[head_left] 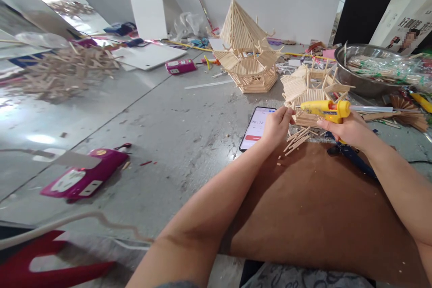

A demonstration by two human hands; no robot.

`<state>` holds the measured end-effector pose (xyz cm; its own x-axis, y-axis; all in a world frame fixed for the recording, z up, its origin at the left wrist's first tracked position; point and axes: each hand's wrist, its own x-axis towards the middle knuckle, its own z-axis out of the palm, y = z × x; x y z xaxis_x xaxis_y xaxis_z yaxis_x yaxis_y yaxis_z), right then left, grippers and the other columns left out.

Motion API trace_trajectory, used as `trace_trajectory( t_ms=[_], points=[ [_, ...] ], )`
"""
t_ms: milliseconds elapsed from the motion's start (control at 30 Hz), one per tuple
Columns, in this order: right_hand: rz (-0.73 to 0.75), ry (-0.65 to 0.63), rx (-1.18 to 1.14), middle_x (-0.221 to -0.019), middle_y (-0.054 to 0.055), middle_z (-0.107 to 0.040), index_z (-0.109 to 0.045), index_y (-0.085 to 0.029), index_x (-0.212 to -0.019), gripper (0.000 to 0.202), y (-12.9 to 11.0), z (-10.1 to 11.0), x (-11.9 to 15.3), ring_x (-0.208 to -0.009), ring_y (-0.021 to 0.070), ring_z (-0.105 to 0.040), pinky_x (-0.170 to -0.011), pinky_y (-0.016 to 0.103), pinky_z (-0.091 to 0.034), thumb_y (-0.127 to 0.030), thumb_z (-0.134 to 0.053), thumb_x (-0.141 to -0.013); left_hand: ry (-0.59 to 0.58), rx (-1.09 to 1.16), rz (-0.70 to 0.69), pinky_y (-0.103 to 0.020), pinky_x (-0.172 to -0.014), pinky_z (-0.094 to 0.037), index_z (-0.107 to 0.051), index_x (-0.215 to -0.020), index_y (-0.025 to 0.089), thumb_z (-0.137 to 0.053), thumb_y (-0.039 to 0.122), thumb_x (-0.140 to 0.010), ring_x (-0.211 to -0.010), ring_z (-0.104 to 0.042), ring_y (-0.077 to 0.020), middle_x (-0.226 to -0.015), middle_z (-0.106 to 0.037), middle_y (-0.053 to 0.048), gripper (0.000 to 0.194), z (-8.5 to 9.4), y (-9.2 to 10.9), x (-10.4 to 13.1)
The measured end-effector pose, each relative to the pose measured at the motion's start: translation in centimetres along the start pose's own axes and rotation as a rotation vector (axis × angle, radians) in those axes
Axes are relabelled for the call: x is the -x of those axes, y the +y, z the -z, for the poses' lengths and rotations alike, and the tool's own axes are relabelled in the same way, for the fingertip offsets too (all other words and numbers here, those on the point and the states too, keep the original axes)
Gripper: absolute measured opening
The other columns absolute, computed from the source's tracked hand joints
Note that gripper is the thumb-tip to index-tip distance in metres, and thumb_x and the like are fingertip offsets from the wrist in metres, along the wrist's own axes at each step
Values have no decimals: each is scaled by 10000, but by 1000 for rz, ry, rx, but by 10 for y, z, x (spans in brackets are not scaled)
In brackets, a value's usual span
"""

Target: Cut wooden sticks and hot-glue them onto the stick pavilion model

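Observation:
My right hand point(354, 129) grips a yellow hot glue gun point(320, 108), its nozzle pointing left and a clear glue stick point(371, 109) jutting from its rear. Just left of the nozzle, my left hand point(278, 125) is closed in a pinch; whatever its fingertips hold is too small to make out. Behind the glue gun stands a small, roofed wooden stick model point(299, 84), partly hidden. Loose short sticks point(297, 141) lie below the hands. A phone point(257, 122) showing a timer rests beside my left hand, which covers part of it.
A taller stick pagoda point(243, 31) stands behind. A metal bowl point(344, 72) with wrapped sticks sits at right, near blue-handled pliers point(356, 158). A brown board point(303, 216) lies under my arms. Purple power strips point(111, 162) and a stick pile point(67, 69) occupy the left.

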<state>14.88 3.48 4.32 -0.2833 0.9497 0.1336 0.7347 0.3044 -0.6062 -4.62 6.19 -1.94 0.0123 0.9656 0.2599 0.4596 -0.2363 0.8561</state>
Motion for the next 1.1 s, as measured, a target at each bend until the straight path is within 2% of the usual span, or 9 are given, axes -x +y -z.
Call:
trace_trajectory(
  t_ms=[167,367,767,1100],
  points=[
    [-33,-21,21,-539,11,-546,-613,-216,-847,285,-5,0,-1,-567,178,-558,-528,307,-427,-472,-537,-749,-3,-16,-27,-186,-482,-375,-584,-798,172,-335,391,-862,-503,-515,-79,-643,-633,-8,338,-2,1,1],
    [14,-3,20,-510,14,-518,-597,-225,-758,254,-4,0,-2,-569,192,-557,-518,319,-423,-469,-528,-753,7,-45,-52,-189,-482,-369,-576,-807,171,-337,374,-867,-494,-512,-81,-633,-625,-7,320,-3,0,0],
    [-50,-2,28,-497,-1,-520,-588,-224,-777,291,-6,0,-3,-584,195,-553,-547,311,-404,-505,-539,-724,37,-174,-102,-216,-547,-372,-595,-751,168,-352,336,-864,-516,-503,-97,-625,-625,-13,316,0,4,2],
    [-30,9,-7,-514,3,-535,-604,-226,-790,267,-8,0,-3,-606,201,-562,-564,308,-413,-479,-545,-728,35,-187,-119,-219,-547,-367,-583,-726,171,-341,354,-864,-514,-495,-101,-617,-619,-15,333,-1,2,1]
  ],
)
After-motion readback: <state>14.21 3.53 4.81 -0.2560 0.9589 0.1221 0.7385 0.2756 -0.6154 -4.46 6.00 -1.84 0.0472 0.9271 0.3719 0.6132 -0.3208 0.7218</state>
